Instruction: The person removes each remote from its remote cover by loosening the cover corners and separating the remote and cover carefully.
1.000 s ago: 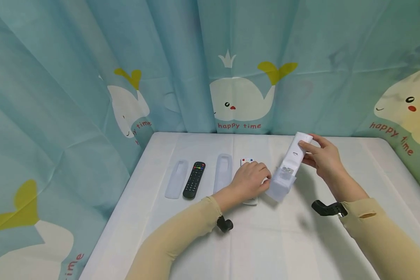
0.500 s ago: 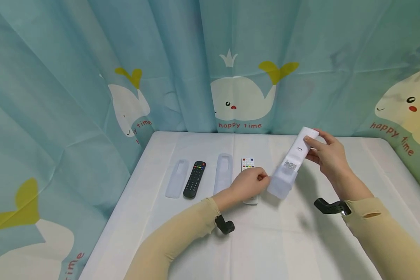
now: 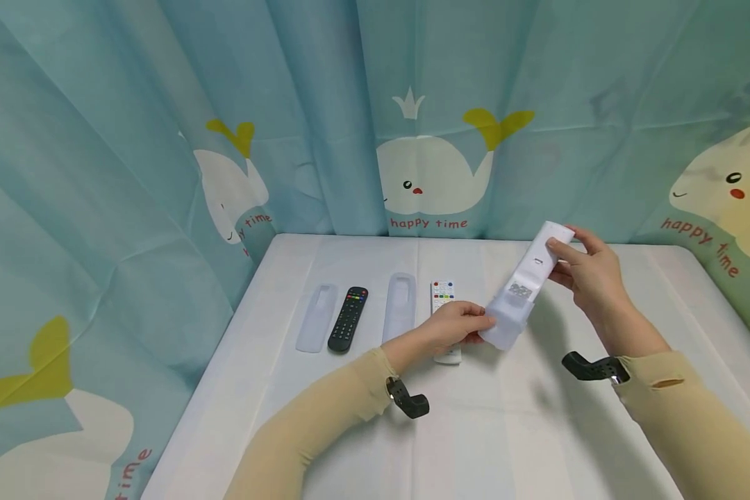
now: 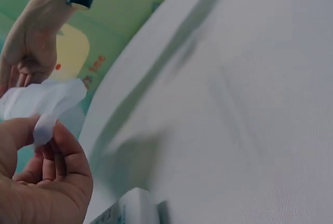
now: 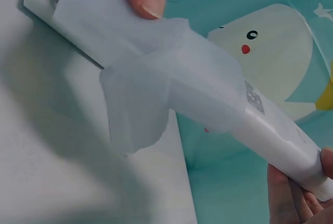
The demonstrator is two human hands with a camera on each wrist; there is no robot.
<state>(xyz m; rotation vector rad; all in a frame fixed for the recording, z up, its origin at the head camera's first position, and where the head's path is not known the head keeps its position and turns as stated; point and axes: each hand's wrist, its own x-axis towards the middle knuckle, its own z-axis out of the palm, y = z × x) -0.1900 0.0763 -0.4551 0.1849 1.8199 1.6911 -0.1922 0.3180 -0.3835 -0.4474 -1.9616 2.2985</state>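
My right hand (image 3: 590, 274) holds a white remote control (image 3: 534, 267) by its upper end, thumb on the back face. The remote slants down to the left above the table, its back turned towards the head camera. Over its lower end sits a translucent remote cover (image 3: 506, 325), with a loose flap of the cover (image 5: 138, 112) hanging out in the right wrist view. My left hand (image 3: 453, 325) pinches the cover's lower left edge between thumb and fingers. In the left wrist view, that thumb and forefinger grip a thin strip of the cover (image 4: 46, 128).
Beneath my left hand lies a second white remote (image 3: 442, 290), partly hidden. To its left are a clear cover (image 3: 399, 305), a black remote (image 3: 347, 319) and another clear cover (image 3: 316, 318). A whale-print curtain (image 3: 325, 104) hangs behind the white table (image 3: 475, 430).
My right hand has moved up and slightly right with the remote and cover. The left hand, its fingers folded beside the cover half a second ago, now pinches the cover's edge.
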